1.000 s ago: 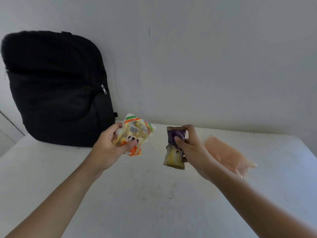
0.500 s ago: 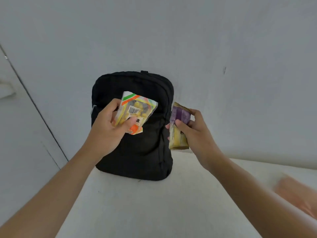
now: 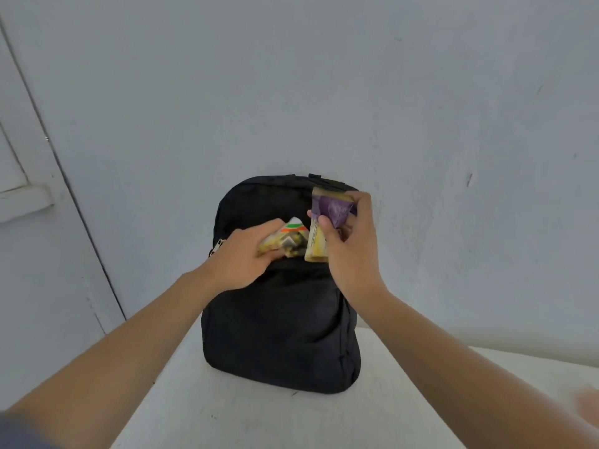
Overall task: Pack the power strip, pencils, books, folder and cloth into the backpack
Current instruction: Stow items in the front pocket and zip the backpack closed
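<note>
The backpack (image 3: 278, 335), black and of soft fabric, is stood upright at the back of the white desk (image 3: 227, 416) and leaned against the pale grey wall (image 3: 324, 92). Its front pocket appears unzipped along the upper edge, with the metal zip pull (image 3: 216, 247) hung at the left end. A white snack packet with orange and green stripes (image 3: 291, 236) is gripped in the left hand (image 3: 241, 257) at that opening. A purple-and-yellow wrapped packet (image 3: 327, 215) is pinched in the right hand (image 3: 351, 251) just beside it. No power strip, pencils, books or folder are seen, and the contents are hidden, so progress cannot be judged. A blurred pinkish shape (image 3: 588, 406) at the right border may be the cloth. Bare desk is left in front. The back is closed by the wall, and the left by a pale door panel (image 3: 32, 222).
</note>
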`<state>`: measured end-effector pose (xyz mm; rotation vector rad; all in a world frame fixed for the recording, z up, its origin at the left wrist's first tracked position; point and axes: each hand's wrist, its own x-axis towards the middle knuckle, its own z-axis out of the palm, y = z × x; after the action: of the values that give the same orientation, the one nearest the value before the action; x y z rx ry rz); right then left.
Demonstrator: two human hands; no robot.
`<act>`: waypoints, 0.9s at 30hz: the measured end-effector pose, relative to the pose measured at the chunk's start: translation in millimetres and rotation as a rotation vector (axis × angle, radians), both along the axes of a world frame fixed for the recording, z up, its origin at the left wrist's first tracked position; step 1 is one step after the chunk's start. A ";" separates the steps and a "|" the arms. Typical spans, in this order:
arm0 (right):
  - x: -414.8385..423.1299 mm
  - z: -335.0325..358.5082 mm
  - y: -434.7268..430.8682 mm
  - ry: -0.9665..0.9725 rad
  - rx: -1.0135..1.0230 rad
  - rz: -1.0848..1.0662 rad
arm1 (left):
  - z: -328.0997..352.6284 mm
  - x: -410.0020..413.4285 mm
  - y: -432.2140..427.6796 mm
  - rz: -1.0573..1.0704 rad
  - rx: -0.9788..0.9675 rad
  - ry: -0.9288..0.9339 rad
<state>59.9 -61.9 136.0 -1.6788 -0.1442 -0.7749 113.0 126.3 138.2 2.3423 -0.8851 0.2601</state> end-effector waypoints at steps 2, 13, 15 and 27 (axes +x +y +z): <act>6.5 -17.4 -3.6 0.034 -0.083 -0.026 | 0.9 2.7 10.1 0.022 0.123 0.022; 20.5 -16.0 -5.8 -0.005 -0.497 -0.124 | 22.4 -0.9 17.2 0.055 0.482 0.127; 19.4 -18.2 -3.8 -0.004 -0.681 -0.098 | 23.9 -4.5 16.9 0.032 0.515 0.060; -2.1 -8.5 3.3 0.230 -0.986 0.079 | 22.7 -7.7 34.2 -0.137 0.510 -0.083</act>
<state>57.8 -58.6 127.5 -2.6539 -0.4843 -0.4484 105.4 160.5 160.9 2.7292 -1.2674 0.0789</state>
